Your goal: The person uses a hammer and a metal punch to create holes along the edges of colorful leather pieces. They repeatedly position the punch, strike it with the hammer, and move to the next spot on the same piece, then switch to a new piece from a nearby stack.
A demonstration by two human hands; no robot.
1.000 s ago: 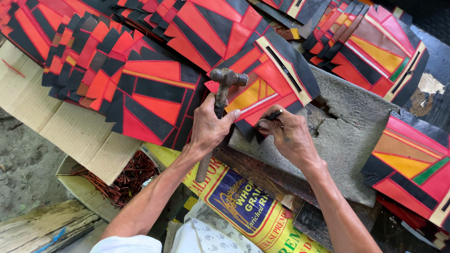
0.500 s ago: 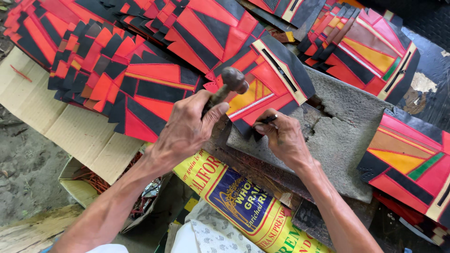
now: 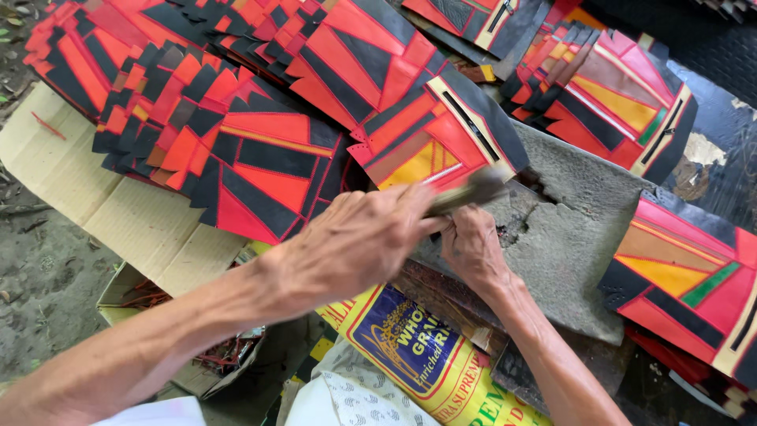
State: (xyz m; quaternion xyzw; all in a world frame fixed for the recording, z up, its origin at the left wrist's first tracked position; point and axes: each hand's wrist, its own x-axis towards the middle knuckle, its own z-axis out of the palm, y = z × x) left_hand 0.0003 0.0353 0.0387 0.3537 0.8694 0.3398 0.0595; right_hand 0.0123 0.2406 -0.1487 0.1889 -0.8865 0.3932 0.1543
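The slab [image 3: 583, 237] is taken as the landmark. On its left part, a patchwork piece [image 3: 430, 138] is laid, and the hammer [image 3: 465, 193] is held over the lower edge of this piece. The left hand [image 3: 355, 244] is placed at the left edge of the slab, the right hand [image 3: 471, 248] on the slab itself, just beside it. Left of the slab, stacks [image 3: 181, 110] of pieces are spread over cardboard [image 3: 118, 213]. Behind the slab, more pieces [image 3: 615, 95] are piled. On the right of the slab, another piece [image 3: 686, 280] is found. In front of the slab, a sack [image 3: 418, 355] is laid, and a box [image 3: 150, 304] is set further left of it.
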